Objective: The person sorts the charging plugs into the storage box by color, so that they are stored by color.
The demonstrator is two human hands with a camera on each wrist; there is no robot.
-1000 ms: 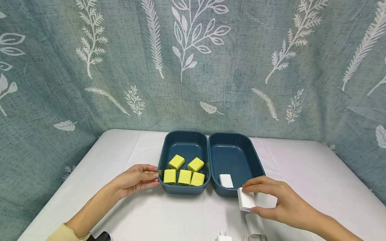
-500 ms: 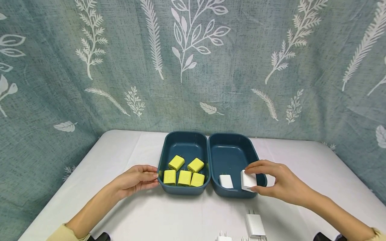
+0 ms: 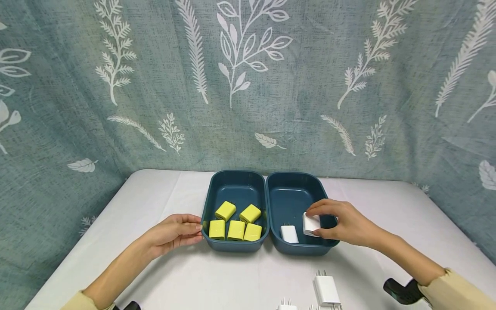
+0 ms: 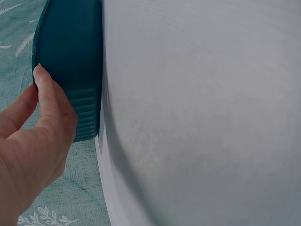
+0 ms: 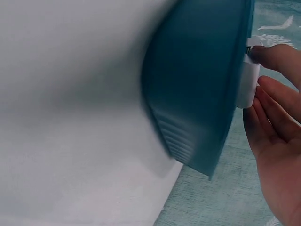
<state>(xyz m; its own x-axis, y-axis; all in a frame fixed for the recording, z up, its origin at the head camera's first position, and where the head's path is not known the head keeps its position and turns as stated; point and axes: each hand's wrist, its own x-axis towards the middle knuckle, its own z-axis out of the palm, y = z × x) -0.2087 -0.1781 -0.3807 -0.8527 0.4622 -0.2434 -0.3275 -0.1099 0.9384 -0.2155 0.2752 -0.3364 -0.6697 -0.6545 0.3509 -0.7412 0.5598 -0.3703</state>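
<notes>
Thumb and fingers of the left hand (image 3: 170, 234) pinch the near left rim of a dark blue bin (image 3: 235, 246) holding several yellow plug adapters (image 3: 236, 230). The left wrist view shows this hand (image 4: 40, 136) at the edge of the bin (image 4: 70, 52). Inside the right blue bin (image 3: 302, 249), a white adapter (image 3: 310, 224) is pinched by the right hand (image 3: 348, 223), beside another white adapter (image 3: 289, 234). From the right wrist, the hand (image 5: 277, 127) has the white adapter (image 5: 248, 84) at the bin's rim; whether it touches the bin floor is hidden.
The two bins stand side by side on a white-covered table (image 3: 217, 275). Nearer the front are a white adapter (image 3: 327, 290) lying with its prongs away from the camera and another (image 3: 287, 307) cut off by the frame. A patterned green curtain (image 3: 240, 129) hangs behind.
The right hand has carried its white adapter from in front of the right bin over the near rim and leftward inside, lower and closer to the other white one. The left hand keeps its hold.
</notes>
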